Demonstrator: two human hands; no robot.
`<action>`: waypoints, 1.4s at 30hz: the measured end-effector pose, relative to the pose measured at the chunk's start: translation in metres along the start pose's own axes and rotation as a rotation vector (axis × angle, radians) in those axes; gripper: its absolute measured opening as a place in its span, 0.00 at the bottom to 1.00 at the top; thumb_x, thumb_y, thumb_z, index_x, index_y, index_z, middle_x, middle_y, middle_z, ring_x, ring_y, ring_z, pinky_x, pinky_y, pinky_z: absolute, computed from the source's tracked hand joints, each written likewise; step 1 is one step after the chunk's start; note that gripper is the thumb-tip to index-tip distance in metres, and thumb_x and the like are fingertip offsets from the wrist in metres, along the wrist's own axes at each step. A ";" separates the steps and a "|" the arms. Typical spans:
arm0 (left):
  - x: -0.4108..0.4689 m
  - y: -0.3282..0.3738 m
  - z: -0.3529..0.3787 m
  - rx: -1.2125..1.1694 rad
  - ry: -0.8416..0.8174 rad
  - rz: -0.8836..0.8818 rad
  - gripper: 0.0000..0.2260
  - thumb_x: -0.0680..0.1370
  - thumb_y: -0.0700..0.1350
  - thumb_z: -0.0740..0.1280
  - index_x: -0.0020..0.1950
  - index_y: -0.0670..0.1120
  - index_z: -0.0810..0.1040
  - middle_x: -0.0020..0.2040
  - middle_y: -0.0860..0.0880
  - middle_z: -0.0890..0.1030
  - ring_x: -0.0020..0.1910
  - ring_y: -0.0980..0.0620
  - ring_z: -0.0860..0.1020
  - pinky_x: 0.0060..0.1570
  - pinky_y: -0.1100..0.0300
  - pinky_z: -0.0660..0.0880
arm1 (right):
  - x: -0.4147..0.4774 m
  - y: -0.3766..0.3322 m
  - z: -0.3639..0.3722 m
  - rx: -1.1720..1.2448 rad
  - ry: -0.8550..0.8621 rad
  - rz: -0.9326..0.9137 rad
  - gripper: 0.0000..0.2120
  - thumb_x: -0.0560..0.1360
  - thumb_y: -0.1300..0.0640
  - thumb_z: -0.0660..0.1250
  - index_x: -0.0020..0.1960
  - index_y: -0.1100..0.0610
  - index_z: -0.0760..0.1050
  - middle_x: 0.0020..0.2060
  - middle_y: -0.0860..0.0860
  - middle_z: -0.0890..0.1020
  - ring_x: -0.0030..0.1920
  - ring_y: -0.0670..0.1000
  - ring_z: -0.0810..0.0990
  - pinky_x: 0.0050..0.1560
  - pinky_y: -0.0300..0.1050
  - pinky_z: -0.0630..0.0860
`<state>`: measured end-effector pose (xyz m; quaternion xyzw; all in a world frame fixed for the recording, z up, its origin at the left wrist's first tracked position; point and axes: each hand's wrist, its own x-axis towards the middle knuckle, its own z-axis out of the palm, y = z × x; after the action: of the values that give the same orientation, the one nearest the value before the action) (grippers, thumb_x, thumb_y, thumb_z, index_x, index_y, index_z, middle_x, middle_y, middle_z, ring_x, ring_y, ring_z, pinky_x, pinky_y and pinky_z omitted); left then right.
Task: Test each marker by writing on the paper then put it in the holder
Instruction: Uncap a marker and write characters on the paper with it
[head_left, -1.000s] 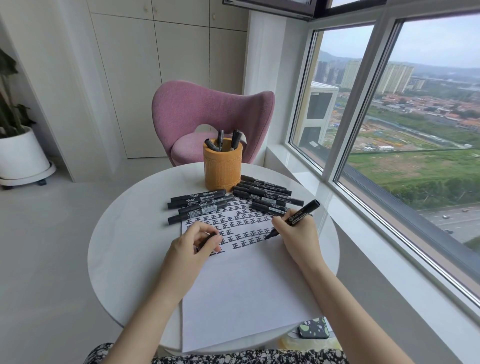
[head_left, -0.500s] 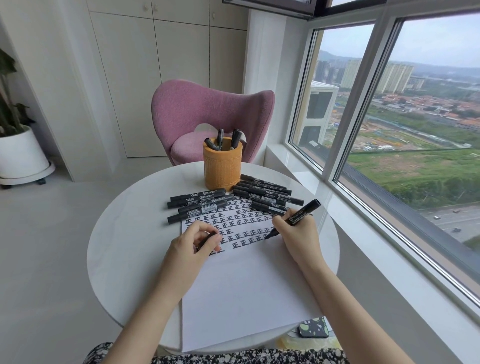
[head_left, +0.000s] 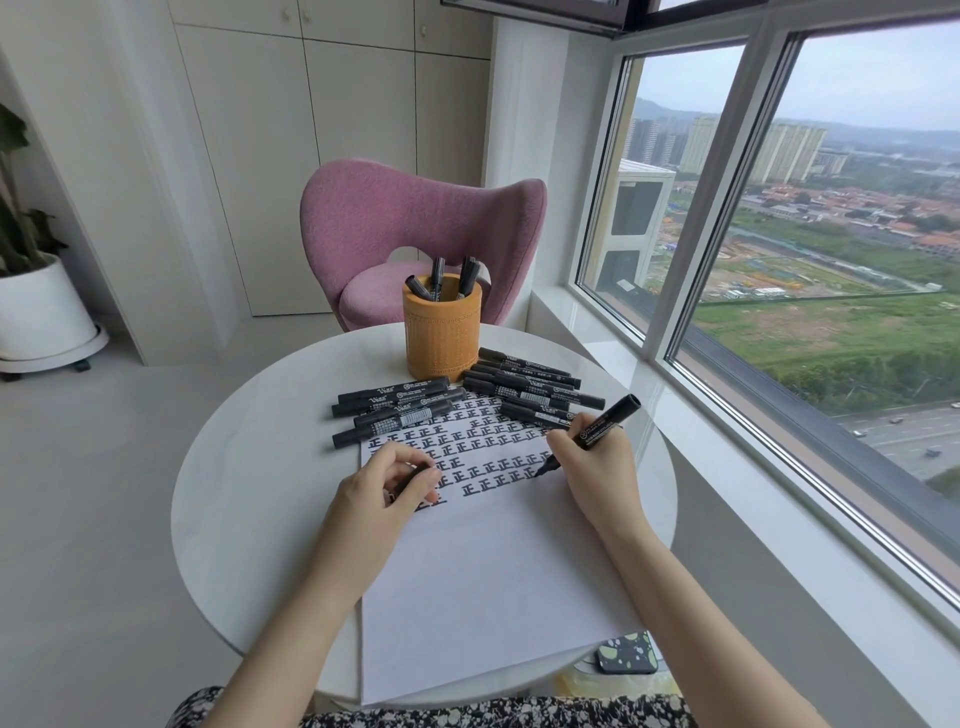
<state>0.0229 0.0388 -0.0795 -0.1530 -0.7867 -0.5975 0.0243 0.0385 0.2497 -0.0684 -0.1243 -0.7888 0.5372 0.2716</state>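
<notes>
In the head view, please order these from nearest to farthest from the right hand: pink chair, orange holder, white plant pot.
1. The orange holder, on the table, ahead-left of the right hand.
2. The pink chair, behind the table.
3. The white plant pot, on the floor, far left.

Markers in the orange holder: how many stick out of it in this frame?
3. A left marker leans toward the rim, a middle marker stands nearly upright, and a right marker tilts right. Others may be hidden inside the holder.
</notes>
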 end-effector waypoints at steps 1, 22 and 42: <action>0.000 0.000 0.000 0.000 0.000 -0.001 0.03 0.75 0.41 0.68 0.45 0.48 0.76 0.39 0.53 0.83 0.39 0.54 0.82 0.52 0.48 0.78 | 0.000 0.000 0.000 0.001 0.003 0.003 0.12 0.70 0.68 0.64 0.31 0.60 0.64 0.23 0.47 0.61 0.25 0.44 0.58 0.25 0.35 0.56; 0.000 0.005 -0.002 0.007 0.020 0.079 0.05 0.74 0.42 0.70 0.46 0.52 0.80 0.43 0.60 0.82 0.42 0.59 0.80 0.45 0.61 0.74 | 0.005 -0.001 -0.007 0.303 0.012 0.127 0.16 0.73 0.58 0.71 0.31 0.54 0.68 0.24 0.49 0.67 0.25 0.48 0.61 0.29 0.40 0.59; -0.002 0.011 -0.002 -0.033 0.067 0.068 0.08 0.68 0.42 0.75 0.43 0.50 0.78 0.41 0.57 0.84 0.37 0.59 0.78 0.42 0.60 0.74 | -0.031 -0.049 0.039 0.398 -0.250 0.135 0.23 0.75 0.59 0.68 0.27 0.52 0.60 0.21 0.48 0.61 0.24 0.48 0.57 0.26 0.37 0.57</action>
<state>0.0275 0.0392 -0.0695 -0.1600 -0.7700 -0.6139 0.0682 0.0473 0.1851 -0.0437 -0.0533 -0.6850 0.7100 0.1543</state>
